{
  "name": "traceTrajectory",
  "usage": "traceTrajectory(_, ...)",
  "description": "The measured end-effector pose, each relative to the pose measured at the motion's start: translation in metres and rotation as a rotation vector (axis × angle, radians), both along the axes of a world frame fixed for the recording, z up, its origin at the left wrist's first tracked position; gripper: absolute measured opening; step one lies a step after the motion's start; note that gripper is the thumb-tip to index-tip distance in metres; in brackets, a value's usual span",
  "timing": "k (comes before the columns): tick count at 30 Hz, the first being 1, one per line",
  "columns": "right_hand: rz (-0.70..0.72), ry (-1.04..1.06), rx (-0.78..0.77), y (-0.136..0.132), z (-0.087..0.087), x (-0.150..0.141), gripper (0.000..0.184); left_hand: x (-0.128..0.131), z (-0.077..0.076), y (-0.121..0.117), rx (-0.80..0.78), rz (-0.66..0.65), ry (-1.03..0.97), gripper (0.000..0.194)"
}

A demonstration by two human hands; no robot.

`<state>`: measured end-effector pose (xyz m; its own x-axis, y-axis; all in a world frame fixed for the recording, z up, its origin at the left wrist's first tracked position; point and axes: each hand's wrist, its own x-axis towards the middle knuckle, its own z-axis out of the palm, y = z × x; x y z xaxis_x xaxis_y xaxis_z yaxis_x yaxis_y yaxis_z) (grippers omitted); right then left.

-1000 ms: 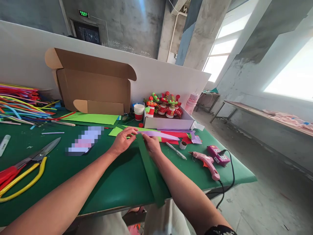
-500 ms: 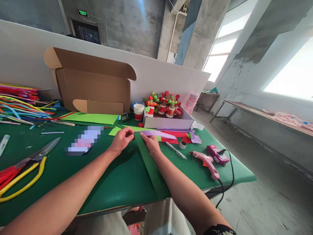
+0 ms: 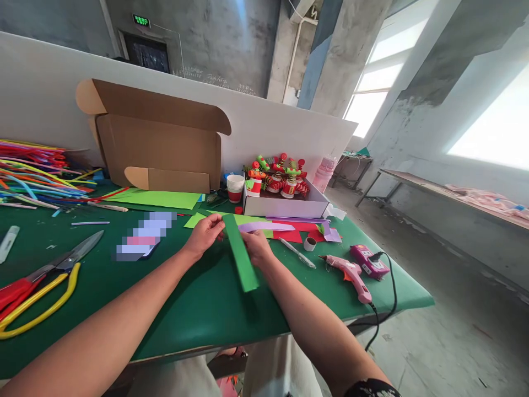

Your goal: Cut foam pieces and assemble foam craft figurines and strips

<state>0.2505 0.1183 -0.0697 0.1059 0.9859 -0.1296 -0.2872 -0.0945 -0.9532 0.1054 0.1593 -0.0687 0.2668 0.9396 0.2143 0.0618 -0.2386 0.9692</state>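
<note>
A green paper strip (image 3: 239, 259) hangs slantwise between my two hands, its lower end above the table. My left hand (image 3: 203, 238) is closed in a pinch at its upper left edge. My right hand (image 3: 257, 248) is closed beside the strip, its fingertips partly hidden behind it. From there a purple paper strip (image 3: 268, 226) reaches out to the right, with its left end at my right fingers. Whether the two strips are fixed together cannot be seen. Light green paper (image 3: 196, 221) and red paper (image 3: 287, 236) lie just beyond my hands.
Left are large scissors (image 3: 68, 262), a phone (image 3: 144, 237) and pipe cleaners (image 3: 31, 176). A cardboard box (image 3: 161, 143), stacked paper cups (image 3: 235, 187) and a white box (image 3: 285, 208) of small figures stand behind. Right lie a pen (image 3: 297, 253), paper ring (image 3: 309, 244) and corded glue gun (image 3: 349, 270).
The green strip has turned: its long lower part was under my right forearm, and now a shorter bright length hangs in front of my right fingers. My hands have barely moved.
</note>
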Motion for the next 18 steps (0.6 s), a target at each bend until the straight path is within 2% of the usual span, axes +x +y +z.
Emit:
traceTrajectory(3, -0.046, 0.109, -0.074, -0.0003, -0.0009, -0.0014, 0.019, 0.0007, 0.0008, -0.002, -0.125, -0.019, -0.003, 0.042)
traceTrajectory(9, 0.002, 0.129, -0.112, -0.0038, 0.0044, -0.0014, 0.018, -0.0015, 0.0061, -0.0053, -0.221, -0.072, -0.013, 0.043)
traceTrajectory(15, 0.001, 0.056, -0.03, -0.005, 0.0049, -0.0024, 0.024, -0.0076, 0.0026, 0.0003, -0.156, -0.151, 0.001, 0.038)
traceTrajectory(18, 0.009, 0.031, -0.025, -0.0045, 0.0035, -0.0024, 0.029, -0.0073, 0.0053, -0.0024, -0.198, -0.192, -0.024, 0.033)
